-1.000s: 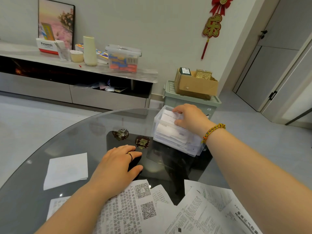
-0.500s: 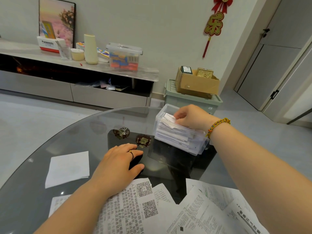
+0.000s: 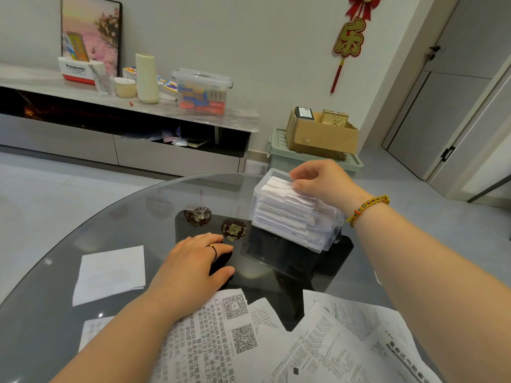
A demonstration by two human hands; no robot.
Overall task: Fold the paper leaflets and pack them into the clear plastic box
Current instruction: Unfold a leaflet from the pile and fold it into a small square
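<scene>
**Ana:** Where do the papers stand?

**Ben:** Most are in the clear plastic box (image 3: 329, 240), which sits on the far right part of the glass table (image 3: 124, 217). Folded leaflets (image 3: 282, 214) lie flat in it, stacked almost to the rim.

**Ana:** And the person's right hand (image 3: 323, 181)?

**Ben:** It is over the box with its fingers curled round the near end of the top leaflet (image 3: 278, 186), gripping it. The thumb is mostly hidden, so the pinch is a judgement. The leaflet sits a little proud of the pile, and holding it by one end probably lets her line it up before letting go.

**Ana:** What about the left hand (image 3: 190, 266)?

**Ben:** It is flat and relaxed on the glass, holding nothing. The wrist lies across the unfolded leaflets (image 3: 221, 335) at the near edge (handy, since loose sheets slide on glass). It likely steadies her long reach too.

**Ana:** Is anything else waiting?

**Ben:** One folded white sheet (image 3: 110, 275) lies alone to the left, well apart from the box. Several printed sheets fan out nearest her, overlapping.

**Ana:** How far along, then?

**Ben:** Well along by the look of it, though the box has little room left. The remaining sheets would need tight, flat folds to fit.
</scene>
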